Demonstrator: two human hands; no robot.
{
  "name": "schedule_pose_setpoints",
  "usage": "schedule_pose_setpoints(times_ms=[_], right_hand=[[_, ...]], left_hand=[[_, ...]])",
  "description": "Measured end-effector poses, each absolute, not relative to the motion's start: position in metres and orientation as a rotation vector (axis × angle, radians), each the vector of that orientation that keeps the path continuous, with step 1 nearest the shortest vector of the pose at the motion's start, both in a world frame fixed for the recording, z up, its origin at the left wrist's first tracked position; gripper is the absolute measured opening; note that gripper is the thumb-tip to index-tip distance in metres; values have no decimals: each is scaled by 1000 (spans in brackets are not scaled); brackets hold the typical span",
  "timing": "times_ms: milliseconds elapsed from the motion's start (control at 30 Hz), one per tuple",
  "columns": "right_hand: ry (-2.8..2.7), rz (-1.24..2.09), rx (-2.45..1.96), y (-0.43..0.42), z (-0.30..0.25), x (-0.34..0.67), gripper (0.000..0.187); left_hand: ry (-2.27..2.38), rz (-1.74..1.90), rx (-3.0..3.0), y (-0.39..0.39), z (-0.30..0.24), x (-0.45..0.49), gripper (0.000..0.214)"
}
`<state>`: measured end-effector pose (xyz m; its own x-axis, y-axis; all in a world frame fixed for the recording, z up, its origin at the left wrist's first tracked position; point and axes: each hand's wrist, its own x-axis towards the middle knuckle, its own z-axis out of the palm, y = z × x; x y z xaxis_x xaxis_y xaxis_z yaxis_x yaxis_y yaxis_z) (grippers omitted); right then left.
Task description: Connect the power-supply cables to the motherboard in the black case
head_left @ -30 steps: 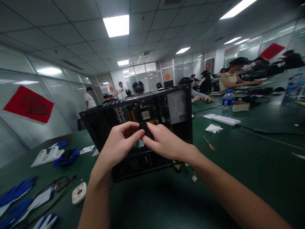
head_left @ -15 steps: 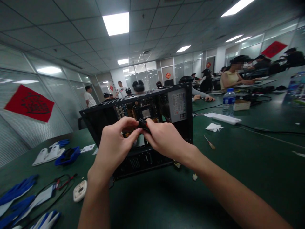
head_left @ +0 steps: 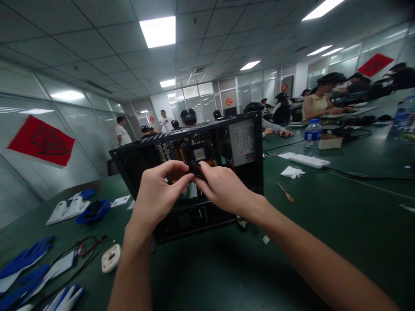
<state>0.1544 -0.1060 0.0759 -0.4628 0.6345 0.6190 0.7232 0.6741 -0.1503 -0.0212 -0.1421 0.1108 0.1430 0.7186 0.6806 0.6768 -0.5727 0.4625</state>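
Observation:
In front of the open side of a black computer case (head_left: 188, 220), both of my hands meet at chest height. My right hand (head_left: 223, 185) pinches a small black piece with a red part (head_left: 196, 167), perhaps a cable connector; its exact kind is unclear. Against the left end of that piece are the curled thumb and forefinger of my left hand (head_left: 158, 185). Whatever lies between those left fingertips is hidden. Behind the hands, inside the case, show the motherboard (head_left: 199, 154) with its slots and a silver power supply (head_left: 241, 144) at upper right.
On the green table (head_left: 207, 268), left, are blue-and-white gloves (head_left: 27, 257), a red-black cable (head_left: 86, 250), a blue tray (head_left: 94, 211) and a white device (head_left: 110, 258). To the right are a screwdriver (head_left: 285, 193), tissue (head_left: 292, 172), power strip (head_left: 309, 161) and water bottle (head_left: 312, 137). People sit beyond.
The view has shifted very slightly, and my left forearm sits a little further right. Both hands keep the same pinch around the black piece.

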Motion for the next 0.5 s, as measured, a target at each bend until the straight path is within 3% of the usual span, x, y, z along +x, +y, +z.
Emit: schedule_pose_setpoints(times_ms=[500], right_hand=[[-2198,-24,-1019,-101,76,155,16]], left_hand=[[1580,1543,2428,-146,110,-5,17]])
